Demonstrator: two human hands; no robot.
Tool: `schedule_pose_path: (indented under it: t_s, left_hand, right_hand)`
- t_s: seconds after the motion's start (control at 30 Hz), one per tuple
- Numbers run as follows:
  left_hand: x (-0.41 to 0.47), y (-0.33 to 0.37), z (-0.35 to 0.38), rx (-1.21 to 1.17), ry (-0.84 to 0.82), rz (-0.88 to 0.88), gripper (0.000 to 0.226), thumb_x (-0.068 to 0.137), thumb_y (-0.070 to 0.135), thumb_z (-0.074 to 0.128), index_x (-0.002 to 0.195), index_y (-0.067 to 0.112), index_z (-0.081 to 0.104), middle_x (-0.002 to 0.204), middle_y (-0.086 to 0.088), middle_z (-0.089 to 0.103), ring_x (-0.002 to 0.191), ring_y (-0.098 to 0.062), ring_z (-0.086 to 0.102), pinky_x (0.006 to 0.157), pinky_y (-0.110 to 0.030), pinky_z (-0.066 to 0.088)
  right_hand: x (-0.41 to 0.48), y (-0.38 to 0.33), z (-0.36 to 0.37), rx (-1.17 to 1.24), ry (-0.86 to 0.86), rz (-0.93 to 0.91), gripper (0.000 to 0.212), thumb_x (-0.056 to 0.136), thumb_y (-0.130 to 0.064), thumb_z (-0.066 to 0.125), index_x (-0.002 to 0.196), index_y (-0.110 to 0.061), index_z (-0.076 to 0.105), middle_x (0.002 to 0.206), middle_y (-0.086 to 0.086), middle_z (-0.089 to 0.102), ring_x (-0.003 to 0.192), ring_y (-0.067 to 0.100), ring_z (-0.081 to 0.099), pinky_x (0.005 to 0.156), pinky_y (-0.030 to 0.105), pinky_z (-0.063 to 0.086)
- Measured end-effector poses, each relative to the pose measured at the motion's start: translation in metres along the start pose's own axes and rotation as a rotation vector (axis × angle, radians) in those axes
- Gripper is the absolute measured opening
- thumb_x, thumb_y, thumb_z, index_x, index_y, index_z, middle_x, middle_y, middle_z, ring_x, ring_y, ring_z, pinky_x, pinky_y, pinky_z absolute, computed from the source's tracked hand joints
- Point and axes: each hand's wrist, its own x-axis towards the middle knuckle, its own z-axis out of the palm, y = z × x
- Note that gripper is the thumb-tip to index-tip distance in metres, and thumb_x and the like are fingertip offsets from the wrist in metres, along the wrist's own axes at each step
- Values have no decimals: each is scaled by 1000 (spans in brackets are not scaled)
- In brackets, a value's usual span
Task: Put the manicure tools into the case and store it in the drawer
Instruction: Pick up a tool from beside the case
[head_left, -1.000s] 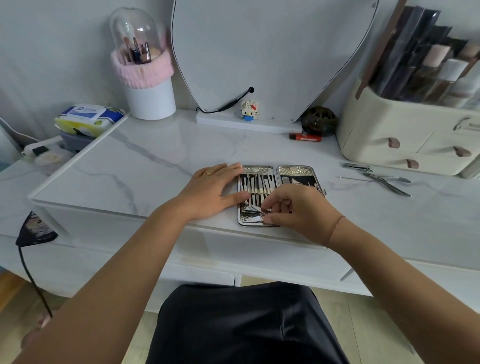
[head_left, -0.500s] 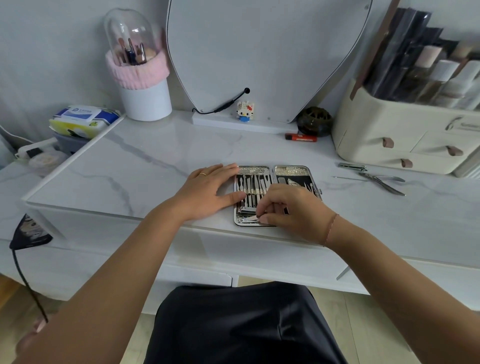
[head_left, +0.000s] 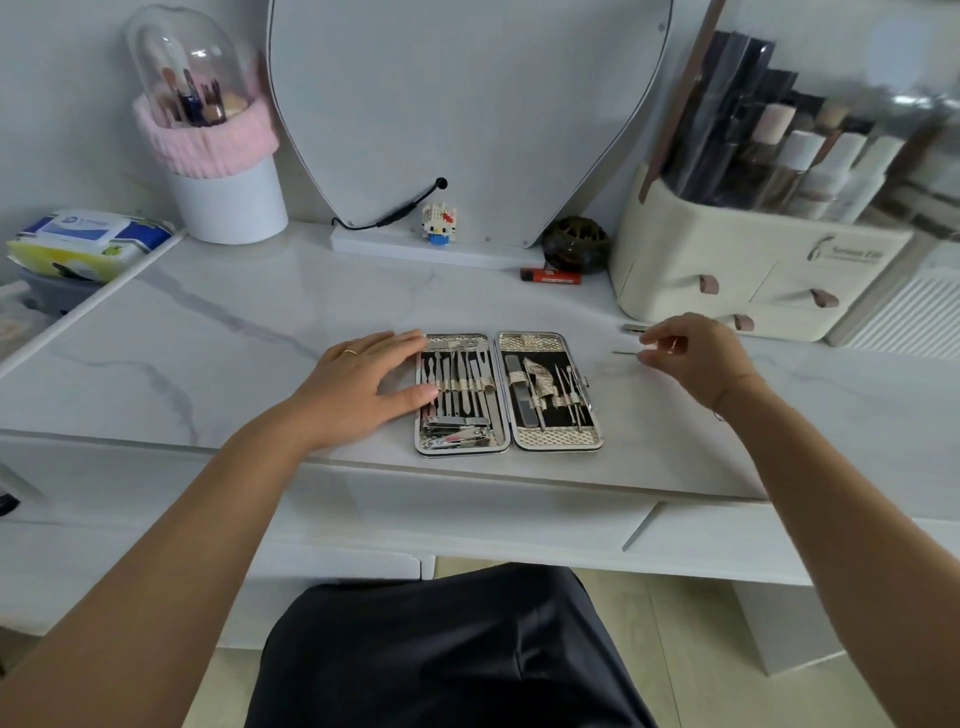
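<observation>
A white marble-patterned tabletop (head_left: 208, 332) with grey veining fills the middle of the view, set against a pale wall, with white drawer fronts below its front edge and light flooring beneath. Near the front edge lies an open metal-framed manicure case (head_left: 508, 393) with a black lining, both halves flat and rows of steel tools strapped inside. The left hand (head_left: 358, 387) rests flat on the tabletop with fingers spread, its fingertips touching the case's left rim, gripping nothing. The right hand (head_left: 693, 356) hovers to the right of the case, thumb and forefinger pinched on a thin steel manicure tool (head_left: 623, 353) whose tip points toward the case; another small steel tool (head_left: 635, 328) lies on the tabletop just behind it. At the back stands a large heart-shaped white mirror (head_left: 457, 104) on a white base, with a small blocky cat figurine (head_left: 439, 224) in front of it, a dark round openwork ornament (head_left: 576, 243) and a red tube (head_left: 551, 275) beside that. On the left sit a white cup with a pink knitted band and clear dome over makeup brushes (head_left: 213, 135) and a blue and yellow pack of wipes (head_left: 83, 241). On the right is a cream plastic cosmetics organiser (head_left: 753, 270) with small drawers, holding bottles.
</observation>
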Motion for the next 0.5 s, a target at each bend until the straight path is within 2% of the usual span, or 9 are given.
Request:
schedule_pose_path:
  t_s: [0.23, 0.37, 0.5]
  left_hand:
    - [-1, 1, 1, -21, -13, -8, 91, 66, 86, 19, 144, 38, 24, 153, 21, 19, 142, -4, 12, 115, -31, 8]
    - [1, -1, 1, -19, 6, -10, 101, 60, 93, 14, 143, 38, 26, 152, 21, 21, 142, -5, 14, 117, -34, 10]
    - [0, -1, 1, -19, 8, -9, 99, 61, 91, 15, 144, 37, 26, 152, 21, 21, 142, -5, 14, 115, -32, 9]
  right_hand:
    - [21, -13, -6, -199, -190, -129, 12, 82, -19, 67, 88, -9, 72, 88, 7, 62, 83, 21, 53, 76, 26, 36]
    - [27, -15, -3, -343, -335, -102, 20, 89, -22, 56, 89, -7, 69, 96, 13, 67, 94, 31, 59, 86, 37, 45]
    - [24, -19, 1, -371, -379, -85, 26, 91, -17, 46, 87, -1, 66, 95, 17, 66, 90, 35, 59, 85, 44, 47]
